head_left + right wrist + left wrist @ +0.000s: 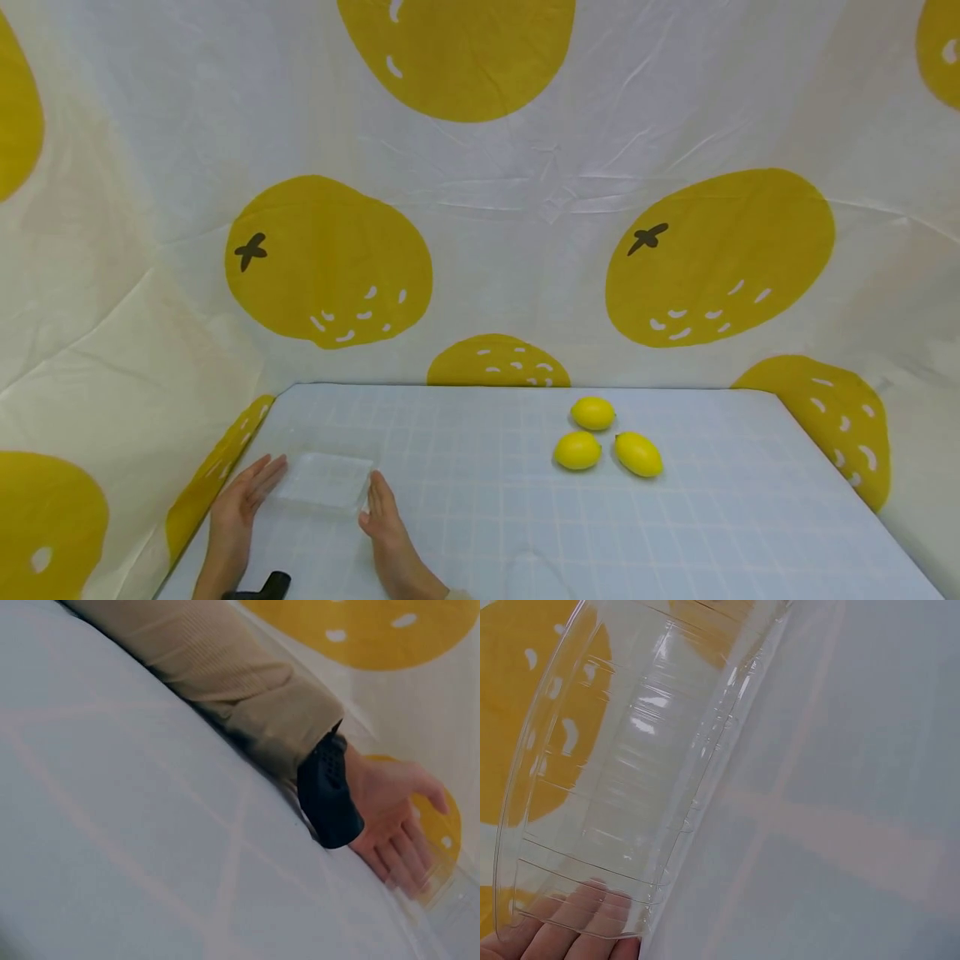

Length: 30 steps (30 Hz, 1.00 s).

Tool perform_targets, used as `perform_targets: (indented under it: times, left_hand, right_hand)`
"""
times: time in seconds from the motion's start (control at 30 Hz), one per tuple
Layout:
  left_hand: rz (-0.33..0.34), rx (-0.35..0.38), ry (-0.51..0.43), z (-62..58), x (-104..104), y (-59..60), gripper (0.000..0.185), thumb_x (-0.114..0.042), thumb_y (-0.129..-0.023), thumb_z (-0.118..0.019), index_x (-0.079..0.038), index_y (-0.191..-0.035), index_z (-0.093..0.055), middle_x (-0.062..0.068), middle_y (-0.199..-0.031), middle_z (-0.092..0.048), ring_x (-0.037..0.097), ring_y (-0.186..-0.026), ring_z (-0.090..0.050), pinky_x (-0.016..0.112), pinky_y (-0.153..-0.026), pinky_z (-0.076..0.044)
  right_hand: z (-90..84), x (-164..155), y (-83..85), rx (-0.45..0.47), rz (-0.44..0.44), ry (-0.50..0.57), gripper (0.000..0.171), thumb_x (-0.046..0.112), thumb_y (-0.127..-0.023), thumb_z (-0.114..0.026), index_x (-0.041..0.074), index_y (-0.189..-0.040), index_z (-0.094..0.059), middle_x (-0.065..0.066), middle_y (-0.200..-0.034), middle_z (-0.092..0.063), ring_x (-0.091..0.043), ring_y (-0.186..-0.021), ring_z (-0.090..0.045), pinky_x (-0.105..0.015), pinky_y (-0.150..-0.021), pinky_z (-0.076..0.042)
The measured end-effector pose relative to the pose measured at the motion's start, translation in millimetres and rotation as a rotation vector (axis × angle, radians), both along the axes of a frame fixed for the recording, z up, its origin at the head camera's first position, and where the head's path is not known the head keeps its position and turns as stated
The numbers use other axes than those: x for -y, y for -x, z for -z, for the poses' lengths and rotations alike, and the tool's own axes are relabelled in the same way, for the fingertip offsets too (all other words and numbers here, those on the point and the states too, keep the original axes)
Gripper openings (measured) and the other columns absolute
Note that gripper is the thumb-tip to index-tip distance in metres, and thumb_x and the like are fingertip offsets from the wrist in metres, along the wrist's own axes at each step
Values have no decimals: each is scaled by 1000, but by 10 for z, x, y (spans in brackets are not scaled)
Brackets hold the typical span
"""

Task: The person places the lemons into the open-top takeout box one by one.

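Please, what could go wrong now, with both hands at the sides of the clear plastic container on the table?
1. The clear container is thin and only pressed between straight fingers of the left hand and right hand, so it may flex or slip out if lifted.
2. It sits near the table's left edge, so a push that way could send it off.
3. The three lemons are round and may roll if the table is bumped.

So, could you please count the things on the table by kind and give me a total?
Lemons: 3, at and.
Clear tray: 1, between the left hand and right hand, straight fingers against its sides.
Total: 4.
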<state>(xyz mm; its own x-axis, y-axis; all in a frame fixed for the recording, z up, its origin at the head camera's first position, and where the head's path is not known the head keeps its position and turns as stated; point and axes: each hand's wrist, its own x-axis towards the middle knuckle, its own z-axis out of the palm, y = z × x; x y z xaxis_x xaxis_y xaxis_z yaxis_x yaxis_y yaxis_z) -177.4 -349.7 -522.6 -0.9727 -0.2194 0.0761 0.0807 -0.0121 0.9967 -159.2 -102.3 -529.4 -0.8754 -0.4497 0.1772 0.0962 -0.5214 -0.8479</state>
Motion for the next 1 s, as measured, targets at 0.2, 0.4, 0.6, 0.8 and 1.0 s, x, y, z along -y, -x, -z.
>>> perform_targets:
  times: [0.2,0.4,0.6,0.8,1.0]
  left_hand:
    - [-25,108,59,-36,-75,5,71,-53,-105,-28,-1,-154,-26,-9,-140,-56,-9,-116,-56,16,-112,-24]
    - [-33,155,103,-60,-183,1,73,-56,-104,-29,-3,-155,-26,-8,-143,-53,-10,-117,-54,22,-116,-20]
    - [15,129,144,-81,-291,-24,72,-54,-105,-29,-4,-155,-27,0,-147,-49,-8,-119,-53,7,-102,-29]
    - [41,98,202,-85,-424,-60,67,-49,-106,-30,-2,-154,-29,2,-147,-50,-8,-119,-54,4,-93,-32]
    - [48,81,231,-64,-544,-50,63,-45,-107,-32,-1,-152,-32,8,-146,-51,-9,-118,-54,3,-90,-32]
  right_hand:
    - [-32,-42,-27,-4,22,30,80,12,-94,-48,-11,-152,1,-32,-159,9,-49,-145,13,-62,-115,4]
    - [-10,-119,-31,-6,38,20,82,14,-95,-52,-13,-151,1,-34,-158,7,-51,-145,10,-65,-114,1]
    - [-9,-253,-30,-2,36,21,80,12,-97,-52,-14,-149,3,-35,-157,9,-53,-143,12,-69,-112,1]
    - [3,-431,-44,9,9,22,81,10,-98,-52,-13,-149,7,-35,-156,13,-51,-143,14,-68,-112,2]
    - [25,-614,-65,-39,-19,7,83,14,-99,-51,-13,-149,10,-35,-155,15,-51,-143,15,-67,-113,3]
